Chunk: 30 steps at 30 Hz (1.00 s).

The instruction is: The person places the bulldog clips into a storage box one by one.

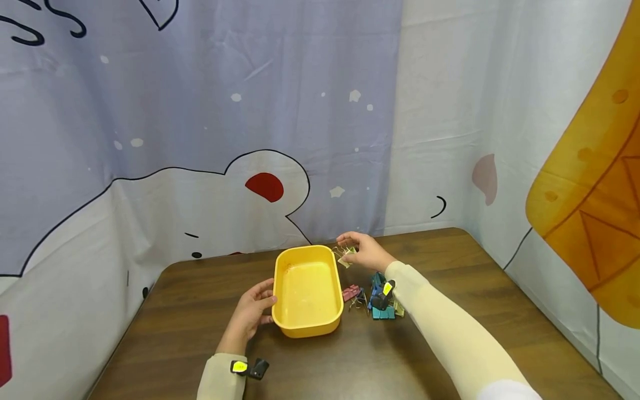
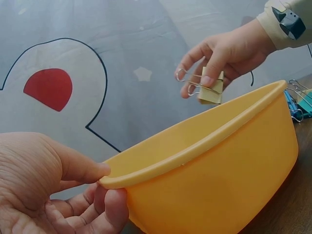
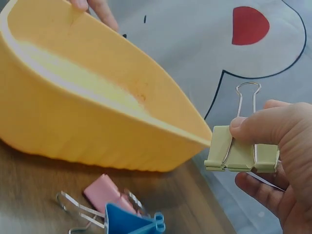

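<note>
A yellow plastic basin (image 1: 307,330) stands on the table. My left hand (image 1: 250,308) is at its left side; in the left wrist view its thumb and fingers (image 2: 116,204) pinch the rim. Above the table, near the far right corner of the basin, my right hand (image 1: 369,253) grips a pale yellow binder clip (image 3: 228,148) between thumb and fingers. The clip's wire handles point away from the palm. To the right of the basin lie more binder clips: a pink one (image 1: 351,293), a teal one (image 1: 383,314) and a blue one (image 3: 129,219), partly hidden by the right wrist in the head view.
The brown wooden table (image 1: 200,311) has rounded far corners. Behind it hangs a printed curtain (image 1: 320,139), close to the table's far edge. A wrist camera on a strap (image 1: 383,295) hangs over the clip pile.
</note>
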Available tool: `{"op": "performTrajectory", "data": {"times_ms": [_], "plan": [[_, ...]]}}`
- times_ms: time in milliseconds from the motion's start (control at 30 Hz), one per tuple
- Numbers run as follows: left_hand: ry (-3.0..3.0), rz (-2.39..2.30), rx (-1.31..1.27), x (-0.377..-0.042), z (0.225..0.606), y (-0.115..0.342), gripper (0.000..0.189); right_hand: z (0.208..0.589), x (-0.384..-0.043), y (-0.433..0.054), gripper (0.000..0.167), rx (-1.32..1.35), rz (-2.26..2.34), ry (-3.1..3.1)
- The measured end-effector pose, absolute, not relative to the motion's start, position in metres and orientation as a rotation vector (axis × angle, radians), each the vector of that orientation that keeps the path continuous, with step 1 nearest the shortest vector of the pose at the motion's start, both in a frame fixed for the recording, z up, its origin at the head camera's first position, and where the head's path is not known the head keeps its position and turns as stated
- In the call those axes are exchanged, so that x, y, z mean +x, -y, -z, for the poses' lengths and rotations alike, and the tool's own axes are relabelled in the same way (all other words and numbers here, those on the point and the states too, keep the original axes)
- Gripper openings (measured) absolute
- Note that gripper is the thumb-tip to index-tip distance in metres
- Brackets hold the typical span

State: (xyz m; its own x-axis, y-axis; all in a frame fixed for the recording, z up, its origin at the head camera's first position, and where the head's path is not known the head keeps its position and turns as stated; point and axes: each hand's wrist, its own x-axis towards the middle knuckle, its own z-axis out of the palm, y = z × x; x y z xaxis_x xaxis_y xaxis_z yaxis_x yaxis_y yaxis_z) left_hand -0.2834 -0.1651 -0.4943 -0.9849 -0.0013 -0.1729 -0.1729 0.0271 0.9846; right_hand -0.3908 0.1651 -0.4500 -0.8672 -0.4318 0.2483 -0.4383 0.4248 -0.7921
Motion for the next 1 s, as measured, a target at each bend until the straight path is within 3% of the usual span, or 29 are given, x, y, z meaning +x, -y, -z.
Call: {"op": "performTrajectory", "data": {"times_ms": [1000], "plan": [[-2.148, -2.101, -0.186, -0.284, 0.495, 0.166, 0.050, 0.450, -0.397, -0.109, 0.047, 0.778, -1.660, 2.566]]}}
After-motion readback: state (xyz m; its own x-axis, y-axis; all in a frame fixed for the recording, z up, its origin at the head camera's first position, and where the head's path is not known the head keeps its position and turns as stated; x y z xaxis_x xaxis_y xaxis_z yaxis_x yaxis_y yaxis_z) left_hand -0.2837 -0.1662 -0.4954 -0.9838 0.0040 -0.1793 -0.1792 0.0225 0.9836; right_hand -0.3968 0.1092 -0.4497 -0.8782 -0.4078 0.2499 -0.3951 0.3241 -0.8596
